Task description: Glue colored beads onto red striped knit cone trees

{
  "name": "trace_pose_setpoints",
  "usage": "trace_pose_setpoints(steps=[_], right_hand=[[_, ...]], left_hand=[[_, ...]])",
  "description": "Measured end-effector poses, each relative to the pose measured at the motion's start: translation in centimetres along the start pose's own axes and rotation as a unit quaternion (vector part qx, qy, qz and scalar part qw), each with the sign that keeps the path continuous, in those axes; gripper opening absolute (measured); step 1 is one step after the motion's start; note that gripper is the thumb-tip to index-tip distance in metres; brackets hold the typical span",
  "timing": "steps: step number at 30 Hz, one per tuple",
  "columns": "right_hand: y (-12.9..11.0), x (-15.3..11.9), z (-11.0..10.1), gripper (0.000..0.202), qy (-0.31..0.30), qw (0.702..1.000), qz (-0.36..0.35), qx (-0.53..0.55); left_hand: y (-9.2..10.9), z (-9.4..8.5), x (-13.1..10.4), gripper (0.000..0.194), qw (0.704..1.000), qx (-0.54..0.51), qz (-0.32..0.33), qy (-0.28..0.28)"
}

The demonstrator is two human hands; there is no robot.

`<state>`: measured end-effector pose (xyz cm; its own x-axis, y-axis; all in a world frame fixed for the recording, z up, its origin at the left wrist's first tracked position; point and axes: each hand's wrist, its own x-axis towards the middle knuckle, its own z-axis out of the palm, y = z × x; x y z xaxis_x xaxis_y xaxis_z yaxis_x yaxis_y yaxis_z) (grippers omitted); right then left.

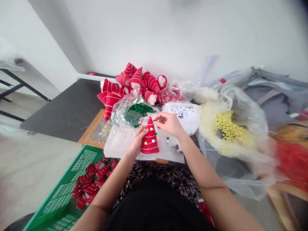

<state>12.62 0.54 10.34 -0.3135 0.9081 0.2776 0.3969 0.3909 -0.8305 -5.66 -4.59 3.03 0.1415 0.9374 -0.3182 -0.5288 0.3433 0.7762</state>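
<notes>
My left hand (138, 141) grips the left side of a red stuffed fabric cone (149, 148) with white stitched lines. Small yellow, white and green pompoms dot the cone, which points away from me. Close to its tip, my right hand (169, 123) is closed in a pinch, with a small dark green pompom (154, 121) at the fingertips. A glue gun (177, 147) lies by my right forearm, its nozzle pointing left. Beneath the cone is a white paper sheet (120, 141), with a few loose pompoms (167, 139) to the right.
Behind my hands are a bag of green pompoms (137, 112), a bag of white ones (183, 111) and a pile of red cones (137, 78). Yellow pompoms (228, 126) fill a plastic bag at right. A green crate (57, 189) with red cones stands lower left.
</notes>
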Motion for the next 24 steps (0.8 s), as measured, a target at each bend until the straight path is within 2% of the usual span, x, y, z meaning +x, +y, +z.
trace_pose_setpoints(steps=[4, 7, 9, 11, 14, 16, 20, 24], right_hand=[[-0.2, 0.0, 1.0, 0.011, -0.022, 0.997, -0.033, -0.064], [0.5, 0.1, 0.7, 0.01, -0.033, 0.996, -0.041, -0.067], [1.3, 0.4, 0.1, 0.008, -0.019, 0.998, -0.024, -0.058], [2.4, 0.8, -0.4, 0.011, -0.029, 0.994, 0.018, -0.099], [3.9, 1.2, -0.2, 0.015, -0.123, 0.957, 0.073, -0.252], [4.7, 1.1, 0.5, 0.017, -0.163, 0.931, 0.083, -0.315], [5.7, 0.7, 2.0, 0.023, -0.168, 0.92, 0.086, -0.345], [5.3, 0.6, 1.9, 0.023, -0.171, 0.919, 0.086, -0.345]], left_hand=[[0.0, 0.1, -0.2, 0.045, 1.0, 0.006, 0.014, -0.008], [0.1, -0.1, -0.2, 0.045, 1.0, 0.005, 0.024, -0.004], [0.3, -0.3, -0.1, 0.045, 1.0, 0.003, 0.019, 0.009], [0.4, -0.6, -0.1, 0.046, 1.0, 0.0, 0.01, 0.024], [0.6, -0.9, 0.1, 0.049, 0.999, -0.008, 0.002, 0.039], [0.6, -1.0, 0.2, 0.05, 0.999, -0.007, 0.001, 0.043], [0.4, -1.0, 0.3, 0.051, 0.999, -0.002, 0.0, 0.038], [0.4, -0.9, 0.3, 0.053, 0.999, -0.003, -0.001, 0.039]])
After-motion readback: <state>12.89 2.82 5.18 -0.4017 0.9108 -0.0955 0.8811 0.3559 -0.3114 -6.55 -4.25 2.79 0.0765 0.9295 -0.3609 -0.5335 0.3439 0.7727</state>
